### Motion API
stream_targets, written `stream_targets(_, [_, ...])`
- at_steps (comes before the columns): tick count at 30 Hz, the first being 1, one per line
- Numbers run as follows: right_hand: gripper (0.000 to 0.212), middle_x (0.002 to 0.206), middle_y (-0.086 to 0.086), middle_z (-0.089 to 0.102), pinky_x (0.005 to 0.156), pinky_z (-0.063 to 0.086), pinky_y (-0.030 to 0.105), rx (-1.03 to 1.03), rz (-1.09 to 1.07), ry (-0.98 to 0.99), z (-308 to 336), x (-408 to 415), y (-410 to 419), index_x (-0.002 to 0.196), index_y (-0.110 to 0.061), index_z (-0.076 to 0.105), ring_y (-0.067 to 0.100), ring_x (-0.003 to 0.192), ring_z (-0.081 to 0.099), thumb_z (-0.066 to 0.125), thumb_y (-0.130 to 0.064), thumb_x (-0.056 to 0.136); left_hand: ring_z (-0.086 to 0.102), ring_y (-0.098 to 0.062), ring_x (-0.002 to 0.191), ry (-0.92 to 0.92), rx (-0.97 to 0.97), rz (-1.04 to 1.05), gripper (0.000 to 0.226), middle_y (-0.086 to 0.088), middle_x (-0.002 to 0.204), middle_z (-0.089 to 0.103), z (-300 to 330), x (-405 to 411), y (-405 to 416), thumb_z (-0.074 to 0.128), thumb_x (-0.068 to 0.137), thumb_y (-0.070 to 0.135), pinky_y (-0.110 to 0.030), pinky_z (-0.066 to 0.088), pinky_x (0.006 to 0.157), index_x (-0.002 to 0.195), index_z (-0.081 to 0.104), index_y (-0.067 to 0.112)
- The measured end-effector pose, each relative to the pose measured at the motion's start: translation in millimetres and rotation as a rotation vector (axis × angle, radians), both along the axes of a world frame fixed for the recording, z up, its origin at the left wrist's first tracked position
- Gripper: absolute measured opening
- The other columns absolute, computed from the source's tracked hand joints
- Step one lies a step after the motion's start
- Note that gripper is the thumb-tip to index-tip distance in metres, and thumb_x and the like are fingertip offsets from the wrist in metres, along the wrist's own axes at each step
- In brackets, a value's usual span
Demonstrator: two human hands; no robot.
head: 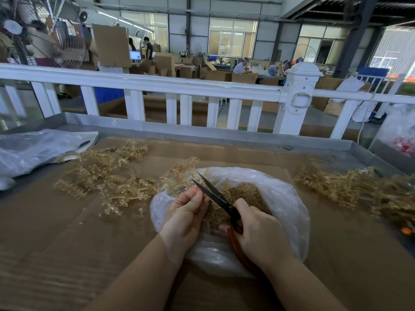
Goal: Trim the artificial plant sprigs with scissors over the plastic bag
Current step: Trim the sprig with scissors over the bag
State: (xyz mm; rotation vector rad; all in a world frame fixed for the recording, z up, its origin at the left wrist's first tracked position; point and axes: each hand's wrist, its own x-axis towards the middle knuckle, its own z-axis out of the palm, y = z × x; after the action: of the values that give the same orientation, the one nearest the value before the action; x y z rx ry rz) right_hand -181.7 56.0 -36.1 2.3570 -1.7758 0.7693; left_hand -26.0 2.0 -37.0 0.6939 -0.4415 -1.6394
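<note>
Two hands over one plastic bag (280, 198), one pair of scissors (215, 196).

Head view — the right hand (260, 234) grips the red handles, black blades parted; the left hand (186, 214) has fingers (197, 196) curled, pinching something too small to tell beside the blades. Two heaps of tan sprigs lie on the cardboard-covered surface (67, 243) — left heap (107, 178) and right heap (350, 189) — with trimmings inside the bag.

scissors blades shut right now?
No. The scissors held in the right hand have their two black blades spread apart in a V above the plastic bag.
</note>
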Motion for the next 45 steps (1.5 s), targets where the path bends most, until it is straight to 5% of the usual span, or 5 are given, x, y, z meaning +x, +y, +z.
stream_targets(10, [0.039,0.087,-0.009,0.061,0.067,0.048,0.020,-0.048,0.005,-0.072,-1.6,-0.3,3.4,0.105,-0.028,0.053,0.008,0.078,0.057,0.056,-0.059,0.082,0.066,-0.010,0.070,-0.025,-0.009,-0.008,0.018,-0.005,0.077,0.067,1.4,0.3,3.3,0.049,0.092,-0.004,-0.021,0.055,0.076,0.083,0.061,0.007])
stream_targets(15, [0.039,0.085,-0.011,0.059,0.066,0.048,0.020,-0.065,-0.001,-0.065,-1.5,0.4,3.4,0.103,-0.028,0.053,0.007,0.076,0.056,0.054,-0.060,0.081,0.070,-0.014,0.069,-0.088,-0.095,-0.107,0.046,-0.011,0.075,0.069,5.2,0.3,9.3,0.045,0.091,-0.009,-0.021,0.057,0.065,0.054,0.064,0.009])
stream_targets(19, [0.039,0.086,-0.010,0.059,0.066,0.048,0.020,-0.063,0.005,-0.062,-2.1,-0.1,2.7,0.105,-0.028,0.053,0.007,0.077,0.057,0.054,-0.059,0.083,0.062,-0.021,0.075,-0.120,-0.093,-0.149,0.027,-0.015,0.078,0.064,5.1,1.2,9.2,0.050,0.087,-0.008,-0.026,0.057,0.074,0.065,0.057,0.004])
stream_targets(38, [0.045,0.092,-0.011,0.060,0.072,0.049,0.022,-0.039,-0.006,-0.033,-3.2,-0.6,1.5,0.112,-0.030,0.050,0.008,0.084,0.057,0.046,-0.064,0.083,0.067,-0.013,0.067,-0.114,-0.028,-0.125,0.017,-0.008,0.070,0.068,2.5,3.7,4.4,0.048,0.091,-0.004,-0.026,0.051,0.077,0.077,0.057,0.001])
stream_targets(45, [0.042,0.086,-0.011,0.061,0.066,0.049,0.021,-0.041,0.024,-0.072,-3.0,0.5,0.9,0.107,-0.028,0.051,0.007,0.076,0.059,0.048,-0.063,0.084,0.065,-0.012,0.058,-0.128,-0.080,-0.208,0.025,-0.008,0.061,0.064,4.9,6.3,7.7,0.059,0.073,0.003,-0.020,0.055,0.061,0.050,0.065,0.010])
